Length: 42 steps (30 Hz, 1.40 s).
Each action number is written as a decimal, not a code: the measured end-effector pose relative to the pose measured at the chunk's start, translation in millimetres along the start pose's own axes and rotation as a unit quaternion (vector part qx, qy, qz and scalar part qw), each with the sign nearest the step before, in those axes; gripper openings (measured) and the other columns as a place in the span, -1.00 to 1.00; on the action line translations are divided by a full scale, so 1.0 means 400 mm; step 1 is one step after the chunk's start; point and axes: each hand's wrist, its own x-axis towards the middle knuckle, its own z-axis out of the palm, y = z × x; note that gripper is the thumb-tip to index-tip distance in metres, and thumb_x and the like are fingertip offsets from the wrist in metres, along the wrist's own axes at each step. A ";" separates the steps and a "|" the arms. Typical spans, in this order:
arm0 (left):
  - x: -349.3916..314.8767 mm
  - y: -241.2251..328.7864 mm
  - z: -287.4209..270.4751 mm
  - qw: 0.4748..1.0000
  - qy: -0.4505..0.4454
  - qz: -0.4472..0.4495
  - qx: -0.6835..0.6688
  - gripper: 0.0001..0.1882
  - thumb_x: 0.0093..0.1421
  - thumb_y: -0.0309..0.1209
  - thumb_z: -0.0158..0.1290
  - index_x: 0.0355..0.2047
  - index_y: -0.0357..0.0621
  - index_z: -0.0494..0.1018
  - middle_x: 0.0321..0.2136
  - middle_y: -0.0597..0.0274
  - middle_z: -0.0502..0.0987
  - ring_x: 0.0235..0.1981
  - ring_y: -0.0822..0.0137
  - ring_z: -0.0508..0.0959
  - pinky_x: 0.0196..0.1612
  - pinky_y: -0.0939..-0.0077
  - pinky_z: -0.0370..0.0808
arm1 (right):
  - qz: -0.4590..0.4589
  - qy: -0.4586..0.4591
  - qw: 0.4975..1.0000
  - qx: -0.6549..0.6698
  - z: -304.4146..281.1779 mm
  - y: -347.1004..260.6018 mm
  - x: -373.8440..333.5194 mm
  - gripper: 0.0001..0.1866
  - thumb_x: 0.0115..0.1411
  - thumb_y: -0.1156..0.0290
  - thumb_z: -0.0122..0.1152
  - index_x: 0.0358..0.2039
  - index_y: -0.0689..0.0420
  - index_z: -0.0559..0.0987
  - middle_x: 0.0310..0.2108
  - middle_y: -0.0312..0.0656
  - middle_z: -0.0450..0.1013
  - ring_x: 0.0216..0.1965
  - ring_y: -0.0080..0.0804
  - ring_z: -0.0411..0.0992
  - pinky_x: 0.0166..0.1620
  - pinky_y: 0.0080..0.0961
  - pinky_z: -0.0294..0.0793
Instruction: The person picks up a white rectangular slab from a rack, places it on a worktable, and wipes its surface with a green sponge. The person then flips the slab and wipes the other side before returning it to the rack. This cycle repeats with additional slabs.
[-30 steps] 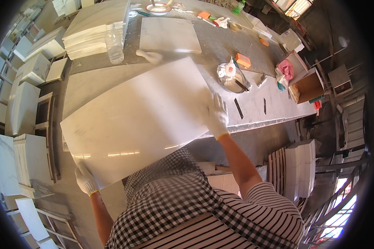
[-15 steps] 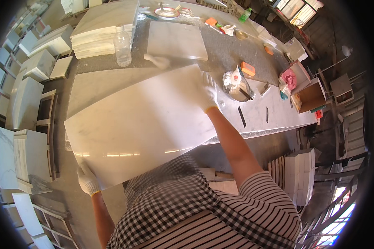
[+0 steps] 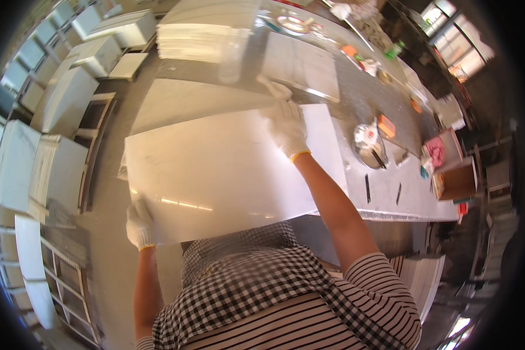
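**Panel swung flatter, right hand now at its far edge**

Since a second ago the large white panel (image 3: 227, 169) has turned to lie more square in front of the person, and the right hand (image 3: 287, 127) has slid along to its far edge, near the far right corner.

That panel is held over the grey workbench (image 3: 356, 111), spanning from hand to hand. The right hand, in a white work glove, lies over the far edge with fingers curled down on it. The left hand (image 3: 139, 224), gloved the same, pinches the near left corner from below; how far its fingers wrap underneath cannot be told.

To carry this well, I judge the grip wants to stay diagonal, as it is, with both wrists level so the sheet does not twist or sag in the middle. Just right of the right hand sit a round metal tin (image 3: 367, 143) and an orange block (image 3: 386, 125); the panel's right edge should clear them. Beyond the right hand lies another pale sheet (image 3: 303, 64), and further left a stack of white boards (image 3: 192, 41). Left of the left hand stand white cabinet parts (image 3: 35, 169).
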 end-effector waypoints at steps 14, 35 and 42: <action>-0.001 0.000 -0.010 0.999 -0.031 -0.012 0.003 -0.38 0.28 0.18 -0.27 -0.26 -0.16 0.44 -0.37 -0.16 0.59 -0.29 -0.18 0.58 -0.21 0.04 0.46 | -0.226 0.018 0.971 0.082 0.231 -0.631 0.121 -0.44 0.08 0.00 0.24 -0.08 0.20 0.47 -0.14 -0.16 0.39 -0.07 -0.22 0.31 0.01 -0.25 0.28; 0.097 -0.220 0.020 0.743 -0.323 -0.174 -0.560 -0.17 0.31 0.22 -0.22 0.17 -0.38 0.32 -0.01 -0.17 0.49 -0.06 0.11 0.52 0.00 0.28 0.49 | -0.377 -0.141 0.910 0.098 0.091 -0.757 -0.099 -0.20 0.13 -0.16 0.09 0.18 0.22 0.36 0.16 -0.09 0.29 0.18 -0.22 0.17 0.21 -0.05 0.09; -0.016 -0.310 0.076 0.727 -0.384 -0.096 -0.561 -0.24 0.29 0.09 -0.08 0.32 -0.18 0.12 0.24 0.04 0.27 0.22 0.12 0.21 0.24 0.18 0.10 | -0.392 -0.136 0.904 0.103 0.070 -0.821 -0.210 -0.11 0.01 -0.26 0.18 0.17 0.19 0.39 0.20 -0.09 0.27 0.22 -0.16 0.14 0.24 0.00 0.05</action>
